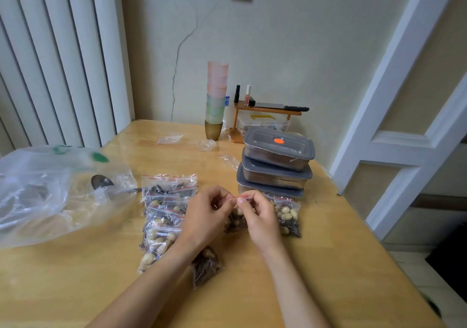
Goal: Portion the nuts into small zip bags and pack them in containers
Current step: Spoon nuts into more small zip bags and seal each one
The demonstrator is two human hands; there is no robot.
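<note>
Both hands hold a small zip bag of nuts [236,220] over the middle of the wooden table [328,264]. My left hand [206,217] and my right hand [260,216] pinch its red-striped top seal between thumb and fingers. A pile of filled zip bags [164,214] lies to the left of my hands. Another filled bag [288,215] lies to the right, and one more [206,265] lies under my left forearm. Three lidded metal containers [276,162] are stacked behind my right hand. A large clear plastic bag of nuts [50,196] sits at the left, with a spoon [103,182] on it.
Empty small zip bags [169,139] lie at the back of the table. A stack of coloured cups [216,100] stands by the wall, beside a small wooden shelf [265,111] with bottles. The table's right edge is next to a white door frame [379,138].
</note>
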